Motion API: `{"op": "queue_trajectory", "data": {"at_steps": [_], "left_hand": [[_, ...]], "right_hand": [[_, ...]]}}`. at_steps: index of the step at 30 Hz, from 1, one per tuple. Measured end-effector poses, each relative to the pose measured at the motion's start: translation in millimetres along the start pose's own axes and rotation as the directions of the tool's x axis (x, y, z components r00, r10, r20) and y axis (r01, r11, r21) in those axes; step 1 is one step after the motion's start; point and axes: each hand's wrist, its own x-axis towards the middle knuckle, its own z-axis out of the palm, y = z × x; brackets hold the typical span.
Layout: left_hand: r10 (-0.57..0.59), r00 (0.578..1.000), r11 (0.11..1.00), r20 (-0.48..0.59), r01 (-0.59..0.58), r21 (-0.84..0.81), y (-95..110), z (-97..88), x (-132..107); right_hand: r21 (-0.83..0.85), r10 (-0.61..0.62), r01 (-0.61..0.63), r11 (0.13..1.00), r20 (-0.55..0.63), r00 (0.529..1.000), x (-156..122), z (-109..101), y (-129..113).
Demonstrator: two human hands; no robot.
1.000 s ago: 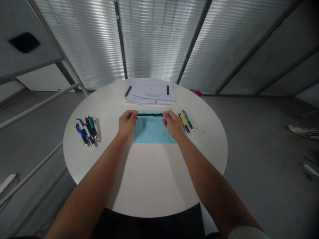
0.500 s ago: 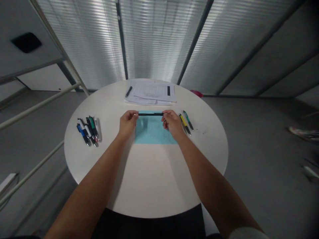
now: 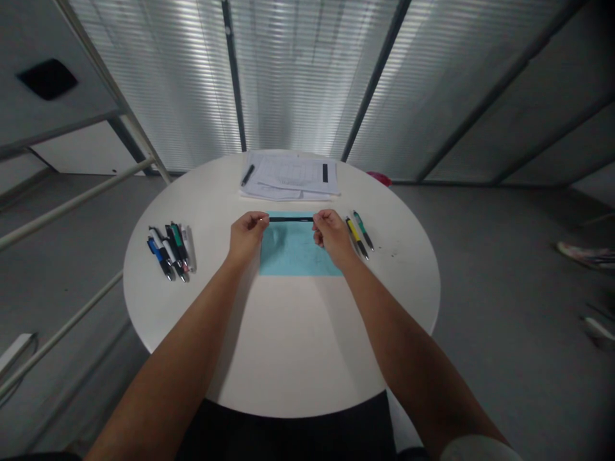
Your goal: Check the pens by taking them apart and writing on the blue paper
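Observation:
A slim black pen [image 3: 291, 219] is stretched level between my two hands, over the far part of a light blue sheet [image 3: 300, 259]. My left hand [image 3: 247, 235] pinches its left end between thumb and fingers. At the other end, my right hand [image 3: 332, 235] grips the pen with thumb and forefinger, the other fingers curled in. Both pen tips are hidden by my fingers. Just right of my right hand lie a yellow pen [image 3: 356, 237] and a green pen [image 3: 363, 230] on the table.
On the round white table [image 3: 298, 346], a pile of several pens [image 3: 170, 251] lies at the left. Printed papers [image 3: 298, 174] are stacked at the far edge, with a black pen [image 3: 248, 175] on them. A white rail [image 3: 77, 198] runs along the left. Someone's shoe [image 3: 586, 255] shows at right.
The pen seems turned about its long axis: the clip that showed near my right fingers is no longer distinct. Both hands stay nearly in place.

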Motion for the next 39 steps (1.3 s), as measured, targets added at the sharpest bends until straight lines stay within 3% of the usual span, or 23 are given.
{"op": "queue_trajectory", "data": {"at_steps": [26,39], "left_hand": [[-0.017,0.999,0.999,0.037,0.015,0.050,9.9,0.8,-4.3],[-0.021,0.999,0.998,0.042,0.019,0.068,4.4,-0.9,-2.0]], "right_hand": [[0.049,0.058,-0.060,0.997,0.027,0.998,-2.2,-1.1,-4.5],[0.067,0.079,-0.079,0.995,0.011,0.997,-0.8,-2.3,-4.4]]}}
